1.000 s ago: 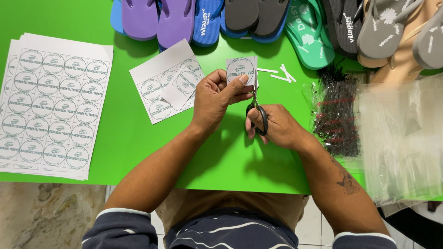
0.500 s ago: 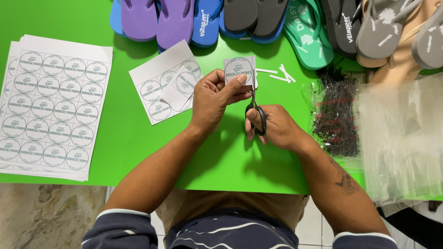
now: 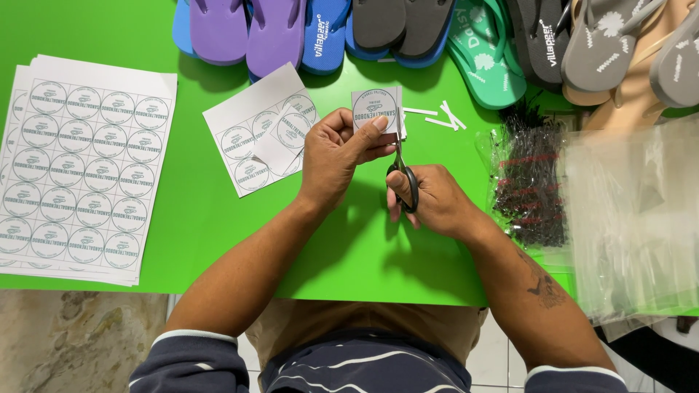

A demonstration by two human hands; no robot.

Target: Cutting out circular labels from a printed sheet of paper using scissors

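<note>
— What's hidden?
— The scissors [image 3: 403,172]: right hand [image 3: 429,200] fingers wrap the handles, blades behind the label [image 3: 376,110], top centre, pinched by left hand [image 3: 335,156] fingers.
— Counts?
— One label, three paper strips [image 3: 440,116], flip-flops [image 3: 277,29] cut off.

Label sheets [image 3: 80,171] stacked left; flip-flops [image 3: 408,29] along top; clear bags [image 3: 633,211] right; paper strips [image 3: 440,116].
</note>
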